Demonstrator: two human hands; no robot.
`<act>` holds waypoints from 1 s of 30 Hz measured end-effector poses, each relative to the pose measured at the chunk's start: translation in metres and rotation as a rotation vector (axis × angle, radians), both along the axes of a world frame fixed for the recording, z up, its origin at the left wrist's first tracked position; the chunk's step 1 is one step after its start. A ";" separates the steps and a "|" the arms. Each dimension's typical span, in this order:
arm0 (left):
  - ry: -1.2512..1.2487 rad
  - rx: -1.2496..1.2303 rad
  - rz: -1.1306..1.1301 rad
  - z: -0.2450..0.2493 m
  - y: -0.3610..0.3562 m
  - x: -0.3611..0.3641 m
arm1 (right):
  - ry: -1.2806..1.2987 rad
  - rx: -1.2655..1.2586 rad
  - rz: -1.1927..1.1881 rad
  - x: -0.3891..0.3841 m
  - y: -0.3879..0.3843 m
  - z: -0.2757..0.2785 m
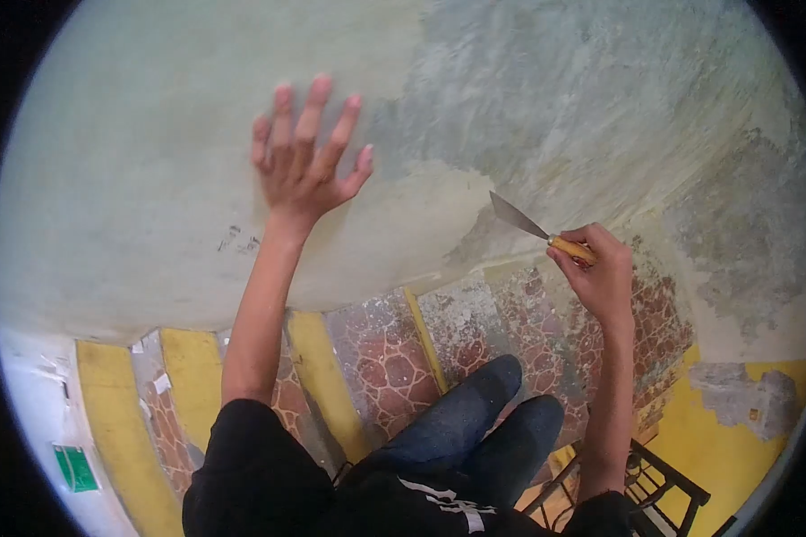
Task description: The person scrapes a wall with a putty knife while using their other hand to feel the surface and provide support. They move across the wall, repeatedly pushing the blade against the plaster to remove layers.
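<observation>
My left hand [304, 166] is spread flat on the pale green wall [134, 143], fingers apart and nothing in it. In my right hand [600, 268] is a putty knife [519, 217], gripped by its yellowish wooden handle. Its thin metal blade points up and left, close to the wall; whether it touches cannot be told. Around the blade, the smooth pale paint ends at a ragged edge. Beyond that edge, a scraped grey patch [546, 89] stretches up and to the right.
Below me are stairs with yellow risers [322, 367] and stone-patterned treads [394, 358] strewn with pale flakes. A black metal railing [663, 488] stands at lower right. Another bare grey patch [743, 398] marks the yellow wall. Something green [76, 468] is at lower left.
</observation>
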State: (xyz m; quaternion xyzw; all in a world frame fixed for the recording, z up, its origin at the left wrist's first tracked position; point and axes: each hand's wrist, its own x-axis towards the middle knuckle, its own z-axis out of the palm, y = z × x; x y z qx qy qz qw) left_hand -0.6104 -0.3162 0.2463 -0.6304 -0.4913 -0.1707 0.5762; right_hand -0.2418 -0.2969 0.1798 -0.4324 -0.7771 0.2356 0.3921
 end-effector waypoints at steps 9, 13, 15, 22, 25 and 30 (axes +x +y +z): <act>-0.040 0.004 -0.014 0.000 0.009 0.004 | -0.099 0.081 -0.114 -0.003 -0.057 0.027; -0.039 -0.021 -0.021 -0.002 0.006 0.002 | -0.166 0.093 -0.089 0.003 -0.052 0.045; -0.052 -0.021 -0.019 -0.001 0.007 0.002 | -0.183 0.096 -0.097 0.002 -0.045 0.052; -0.059 -0.039 -0.041 -0.004 0.005 0.003 | 0.210 -0.083 0.018 -0.010 -0.034 0.033; -0.056 -0.010 -0.019 -0.003 0.003 0.002 | 0.492 -0.089 0.064 -0.022 -0.026 0.021; -0.070 -0.043 -0.015 -0.001 0.005 0.000 | 0.727 -0.200 0.071 -0.040 -0.012 0.005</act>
